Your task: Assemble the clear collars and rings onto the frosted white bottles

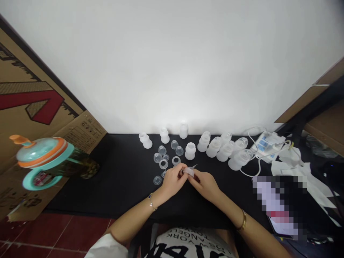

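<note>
The fingers (180,172) hide most of the small translucent piece (189,172), its shape too obscured to tell.

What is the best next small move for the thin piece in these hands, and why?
Probably lay the thin translucent piece beside the clear silicone rings, which sit just ahead of it, since the left hand and right hand both pinch it.

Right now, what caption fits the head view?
Left hand and right hand pinch a translucent piece near clear rings and white bottles on a table.
</note>
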{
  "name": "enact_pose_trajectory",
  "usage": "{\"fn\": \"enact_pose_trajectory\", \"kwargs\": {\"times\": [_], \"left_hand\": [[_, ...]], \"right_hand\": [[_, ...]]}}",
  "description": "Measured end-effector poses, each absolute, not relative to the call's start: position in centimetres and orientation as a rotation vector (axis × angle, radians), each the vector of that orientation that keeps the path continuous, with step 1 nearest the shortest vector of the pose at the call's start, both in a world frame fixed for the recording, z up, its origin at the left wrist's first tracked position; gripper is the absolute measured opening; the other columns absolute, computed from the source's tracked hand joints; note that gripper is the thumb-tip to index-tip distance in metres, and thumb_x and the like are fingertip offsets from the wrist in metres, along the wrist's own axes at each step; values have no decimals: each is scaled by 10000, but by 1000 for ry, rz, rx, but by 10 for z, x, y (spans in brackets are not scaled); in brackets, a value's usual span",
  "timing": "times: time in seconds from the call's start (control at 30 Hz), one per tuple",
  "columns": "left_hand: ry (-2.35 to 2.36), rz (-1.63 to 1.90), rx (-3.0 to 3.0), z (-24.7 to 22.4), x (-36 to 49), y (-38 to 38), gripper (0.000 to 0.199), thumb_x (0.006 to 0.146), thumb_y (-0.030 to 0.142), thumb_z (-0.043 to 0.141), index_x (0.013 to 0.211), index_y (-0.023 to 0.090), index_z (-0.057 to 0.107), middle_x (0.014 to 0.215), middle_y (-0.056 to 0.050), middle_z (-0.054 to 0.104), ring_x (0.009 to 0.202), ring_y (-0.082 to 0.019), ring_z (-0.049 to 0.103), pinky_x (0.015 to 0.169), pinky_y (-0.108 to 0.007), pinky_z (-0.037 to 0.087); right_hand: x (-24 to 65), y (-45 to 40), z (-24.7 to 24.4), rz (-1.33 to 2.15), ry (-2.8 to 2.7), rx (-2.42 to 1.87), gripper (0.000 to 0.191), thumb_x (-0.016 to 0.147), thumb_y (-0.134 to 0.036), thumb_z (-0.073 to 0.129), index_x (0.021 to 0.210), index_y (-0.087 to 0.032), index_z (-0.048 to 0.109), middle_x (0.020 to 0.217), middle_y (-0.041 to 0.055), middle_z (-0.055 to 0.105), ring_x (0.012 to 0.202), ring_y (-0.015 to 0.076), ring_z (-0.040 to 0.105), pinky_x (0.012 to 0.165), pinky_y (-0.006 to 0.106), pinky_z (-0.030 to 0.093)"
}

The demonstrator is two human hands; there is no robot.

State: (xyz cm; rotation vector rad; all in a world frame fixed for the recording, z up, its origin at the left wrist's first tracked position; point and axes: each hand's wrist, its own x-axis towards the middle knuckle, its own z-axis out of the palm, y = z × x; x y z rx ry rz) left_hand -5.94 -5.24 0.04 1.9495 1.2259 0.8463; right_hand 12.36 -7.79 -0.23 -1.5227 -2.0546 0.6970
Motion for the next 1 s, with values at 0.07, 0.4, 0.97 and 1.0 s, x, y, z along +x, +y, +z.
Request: {"fn": "enact_pose_trajectory", "kwargs": {"times": [0.07,0.4,0.97,1.0], "left_hand": [[1241,864,1946,0,-59,-52,106,895,223,547,973,213,617,787,9,678,637,-127,593,638,-240,434],[1340,812,1968,2,-60,-51,78,894,282,553,881,216,593,654,43,583,576,-122,555,595,-237,396],[1154,873,1730,5,-60,-50,193,894,326,582,1042,234,500,841,32,675,574,-99,599,558,-215,460],[1155,875,1732,5,-60,-50,187,893,317,584,1037,232,501,853,28,681,574,-97,600,558,-215,460]], "right_hand": [[123,-78,-2,688,-2051,-1531,255,998,-388,523,809,-228,585,652,-20,639,563,158,595,553,257,282],[124,-79,0,654,-1987,-1542,208,976,-407,549,893,-230,620,668,-21,654,572,159,613,549,249,324],[127,-76,0,938,-1791,-1420,342,994,-499,517,1031,-203,684,693,4,663,615,172,623,565,251,431],[127,-76,0,947,-1791,-1422,351,996,-507,513,1024,-201,683,690,4,659,615,172,621,566,250,432]]}}
